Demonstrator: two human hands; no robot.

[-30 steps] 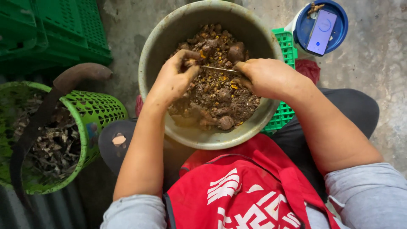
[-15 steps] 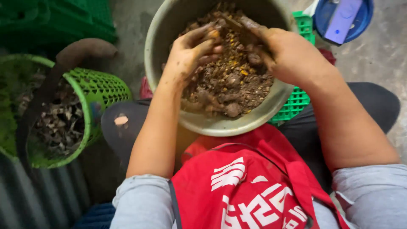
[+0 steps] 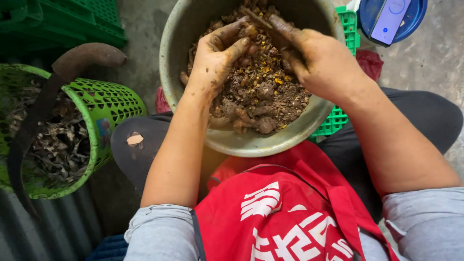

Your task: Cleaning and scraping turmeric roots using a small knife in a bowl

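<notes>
Concrete floor (image 3: 430, 58) lies under a metal bowl (image 3: 176, 43) of muddy roots (image 3: 256, 96) at twelve o'clock, where the left hand (image 3: 217, 53) grips a root, the right hand (image 3: 321, 60) pinches a thin blade (image 3: 256, 18), a green basket (image 3: 104, 108) at nine, a phone (image 3: 389, 17) at one.

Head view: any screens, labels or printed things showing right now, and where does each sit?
Phone: top right, lying on a round blue lid, slim rectangle, lit pale blue screen.
Sticker: on the green basket wall at left, small rectangle, colours blurred.
Apron: bottom centre, red with large white printed marks.
</notes>
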